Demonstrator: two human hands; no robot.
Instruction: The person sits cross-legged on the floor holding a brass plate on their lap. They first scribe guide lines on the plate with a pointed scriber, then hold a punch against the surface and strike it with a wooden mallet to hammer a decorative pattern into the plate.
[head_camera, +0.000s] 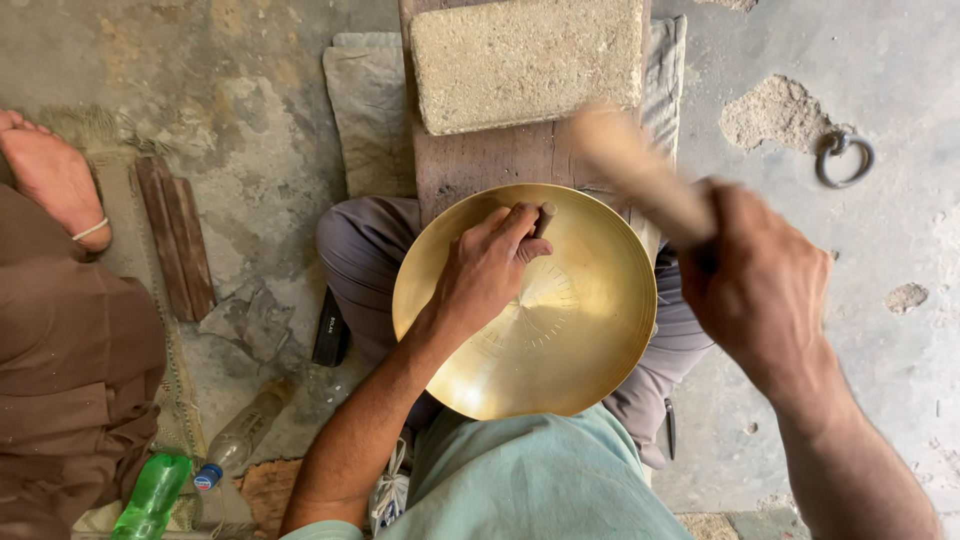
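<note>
From the head camera, your left hand (487, 268) is pressing down inside the brass bowl (560, 340), which is resting on your lap against the wooden plank (500, 160); its fingers are pinching a small metal punch (543, 219) at the far rim. Your right hand (765, 290) is gripping a blurred wooden mallet (640, 175), raised above the bowl's right side.

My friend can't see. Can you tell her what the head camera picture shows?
Seen from above, a left hand presses a small tool onto a round golden metal dish on the person's lap, while the right hand swings a blurred wooden stick. Beyond lies a grey stone block.
</note>
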